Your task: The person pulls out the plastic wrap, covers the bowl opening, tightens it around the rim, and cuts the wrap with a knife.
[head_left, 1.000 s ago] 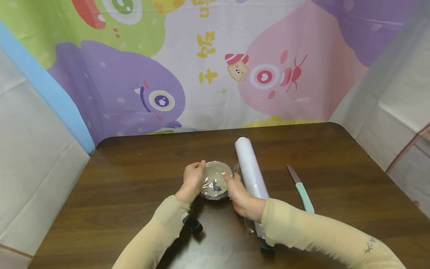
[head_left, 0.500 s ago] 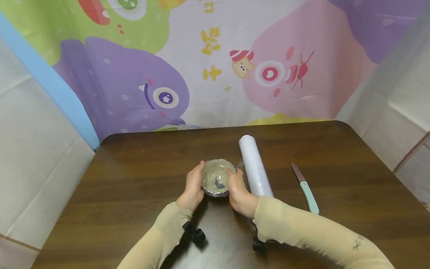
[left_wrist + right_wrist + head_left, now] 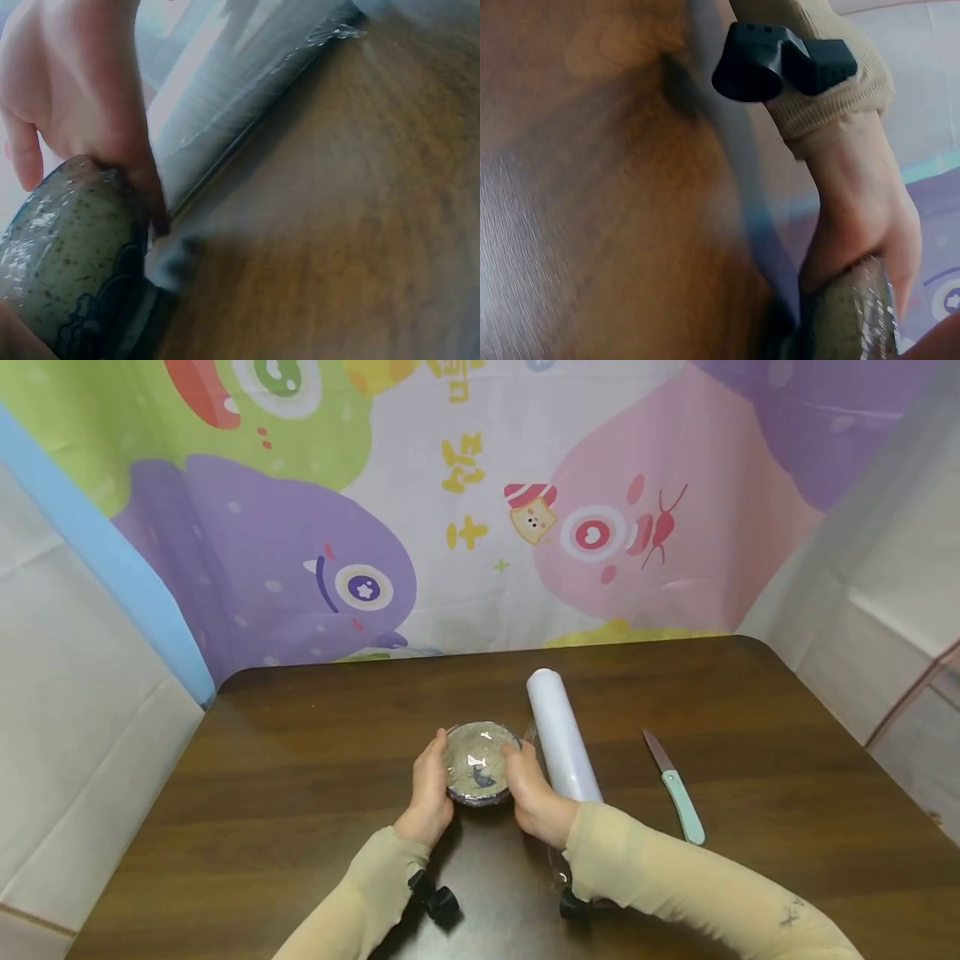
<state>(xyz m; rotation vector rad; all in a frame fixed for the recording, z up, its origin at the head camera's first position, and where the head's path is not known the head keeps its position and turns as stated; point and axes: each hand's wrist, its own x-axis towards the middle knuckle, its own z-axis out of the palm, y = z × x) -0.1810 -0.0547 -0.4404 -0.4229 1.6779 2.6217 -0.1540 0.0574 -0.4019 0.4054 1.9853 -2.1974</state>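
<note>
A speckled grey-green bowl (image 3: 480, 758) with a dark blue pattern has clear cling film stretched over its mouth. Both hands hold it over the table. My left hand (image 3: 430, 789) grips its left side, with the thumb up along the rim. On the opposite side, my right hand (image 3: 536, 795) holds the rim, its thumb lying over the film and its other fingers mostly hidden. Film glints across the bowl (image 3: 82, 262) in the left wrist view, where blue curls show on the outer wall. In the right wrist view the left hand (image 3: 862, 206) wraps the bowl's edge (image 3: 847, 319).
A white roll of cling film (image 3: 562, 735) lies just right of the bowl, partly behind the right hand and sleeve. Further right rests a knife (image 3: 678, 797) with a pale green handle. A patterned cloth (image 3: 480, 602) hangs behind the brown table (image 3: 300, 760).
My left hand has shifted from pinching at the left rim to holding the bowl's side. The film looks smoother over the top, and the right hand stays at the right rim.
</note>
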